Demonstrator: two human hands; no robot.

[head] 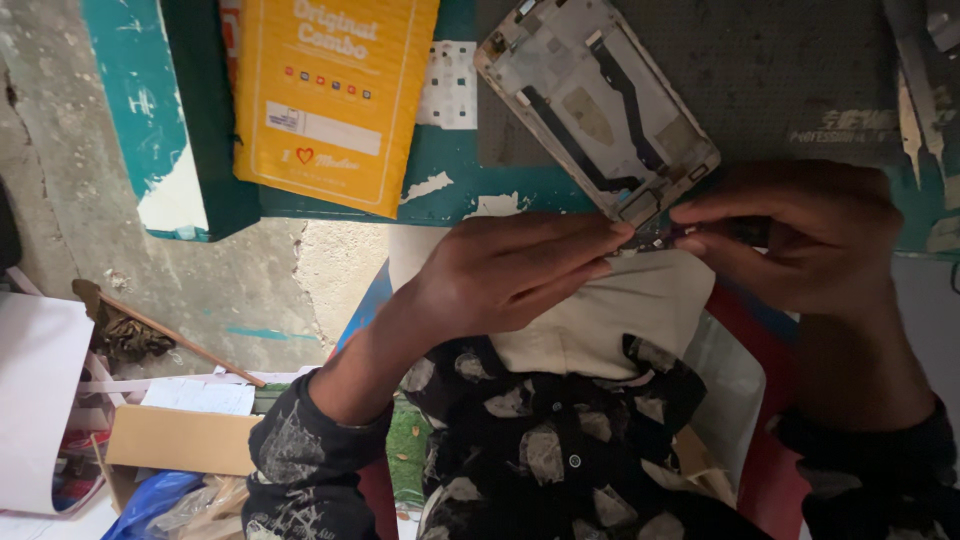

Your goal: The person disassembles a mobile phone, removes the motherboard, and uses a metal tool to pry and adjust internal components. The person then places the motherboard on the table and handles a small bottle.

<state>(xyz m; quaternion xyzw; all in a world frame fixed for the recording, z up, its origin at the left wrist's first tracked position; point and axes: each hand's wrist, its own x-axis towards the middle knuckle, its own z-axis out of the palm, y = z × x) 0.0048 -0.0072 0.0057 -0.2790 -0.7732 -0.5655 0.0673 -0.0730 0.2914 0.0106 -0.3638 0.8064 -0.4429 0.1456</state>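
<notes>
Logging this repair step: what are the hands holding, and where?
Both hands, left hand and right hand, pinch the opened phone frame at its near bottom corner.

1. left hand [505, 270] comes in from the lower left, forearm angled up toward the middle, dark patterned sleeve pushed back to the wrist
2. its fingers are stretched out long and pressed together, pointing right, palm turned down, tips ending right where the other hand's fingertips are
3. right hand [790, 235] comes in from the right side, forearm running almost straight up out of a dark cuff, wrist bent inward
4. its thumb and forefinger are pinched together, pointing left, with the remaining fingers curled under
5. the two sets of fingertips nearly meet, just beside each other, both hands at about the same height
</notes>
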